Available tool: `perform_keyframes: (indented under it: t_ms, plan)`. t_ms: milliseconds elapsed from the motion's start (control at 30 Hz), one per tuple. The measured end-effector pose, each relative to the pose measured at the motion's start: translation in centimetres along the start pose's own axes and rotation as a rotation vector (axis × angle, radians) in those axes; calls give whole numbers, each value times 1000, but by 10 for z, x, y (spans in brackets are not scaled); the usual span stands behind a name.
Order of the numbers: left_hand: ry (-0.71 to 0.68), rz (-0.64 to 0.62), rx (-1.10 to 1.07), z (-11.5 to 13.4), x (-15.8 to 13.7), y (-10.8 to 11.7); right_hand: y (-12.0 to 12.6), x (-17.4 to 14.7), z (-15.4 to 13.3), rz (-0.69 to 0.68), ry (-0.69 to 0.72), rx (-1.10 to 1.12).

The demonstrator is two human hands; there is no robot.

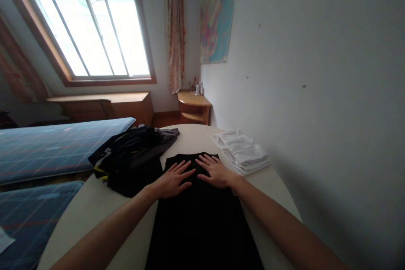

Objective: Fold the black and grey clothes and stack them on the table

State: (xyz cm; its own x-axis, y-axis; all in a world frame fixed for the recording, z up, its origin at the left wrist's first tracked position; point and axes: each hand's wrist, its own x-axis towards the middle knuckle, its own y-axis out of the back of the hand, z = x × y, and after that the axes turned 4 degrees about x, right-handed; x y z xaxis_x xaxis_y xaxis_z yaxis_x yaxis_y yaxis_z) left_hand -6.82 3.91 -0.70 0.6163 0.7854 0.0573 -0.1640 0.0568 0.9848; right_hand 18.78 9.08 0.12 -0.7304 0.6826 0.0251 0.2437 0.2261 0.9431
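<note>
A black garment [202, 228] lies spread lengthwise on the round cream table [126, 228], its far edge nearly straight and its near end running out of view. My left hand [173, 180] rests flat on its upper left part, fingers stretched. On the upper right part lies my right hand [215, 171], also flat with fingers spread. Both hands are open and touch the cloth, their fingertips pointing toward each other and the far edge. Whether the garment is trousers or something else, I cannot tell.
Left of the garment sits a heap of dark clothes [133, 156] with yellow trim. Folded white cloth [242, 149] lies at the right, near the wall [316, 114]. Blue plaid mattresses [63, 147] stand left of the table; a wooden corner shelf [194, 99] is behind.
</note>
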Motion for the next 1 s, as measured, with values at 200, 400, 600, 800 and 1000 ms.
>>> perform_keyframes:
  t_ms: [200,400,600,800,1000]
  plan:
    - [113,77,-61,12,-3,20,7,-5,-10,63,-9,18]
    - [124,-72,-161,44,-53,64,43,-50,-39,31,-1,131]
    - [223,-175,-155,56,-80,60,46,-89,-64,-136,-11,118]
    - [267,-173,-127,64,-74,55,33,-93,-74,-154,-38,37]
    - [261,-151,-243,64,-79,43,33,-99,-76,-153,-82,129]
